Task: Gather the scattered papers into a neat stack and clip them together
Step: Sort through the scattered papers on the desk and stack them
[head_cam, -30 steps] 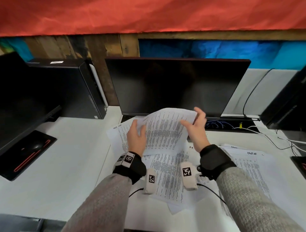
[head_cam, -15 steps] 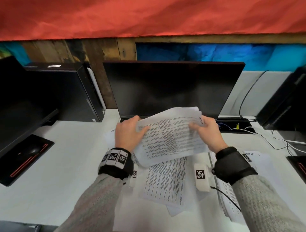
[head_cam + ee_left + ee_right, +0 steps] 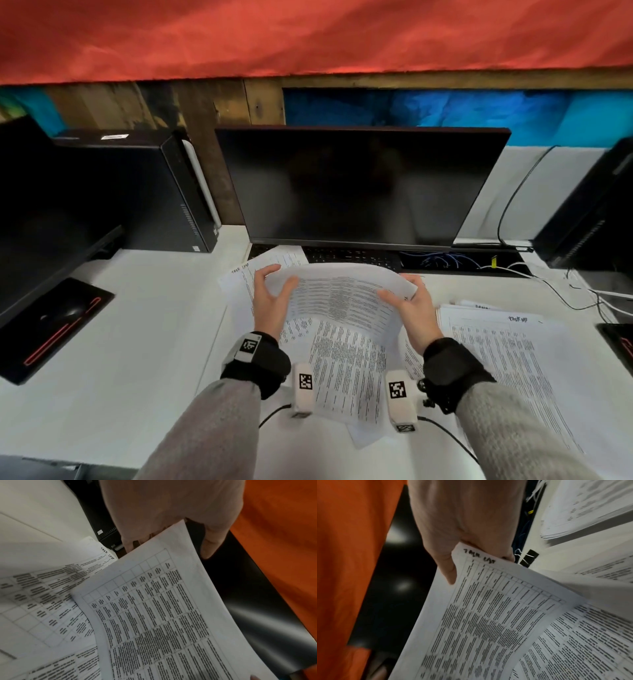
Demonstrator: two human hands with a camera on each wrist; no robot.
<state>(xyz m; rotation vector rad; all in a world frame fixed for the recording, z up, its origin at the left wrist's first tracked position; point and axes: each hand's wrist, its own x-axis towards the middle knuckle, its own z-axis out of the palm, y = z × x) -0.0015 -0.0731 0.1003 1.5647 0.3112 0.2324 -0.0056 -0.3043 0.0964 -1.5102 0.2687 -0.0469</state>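
Here, thin printed sheet (bowed upward), both hands gripping its ends

Loose sheets lie on the desk before the monitor. A paper stack lies to their right, a computer tower behind on the left.

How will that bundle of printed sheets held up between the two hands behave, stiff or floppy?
Probably floppy: the held sheets already bow upward in an arch between the left hand and the right hand. Probably light too, since each hand holds only an edge. Loose pages could slide apart; the binder clip lies unused on the desk.
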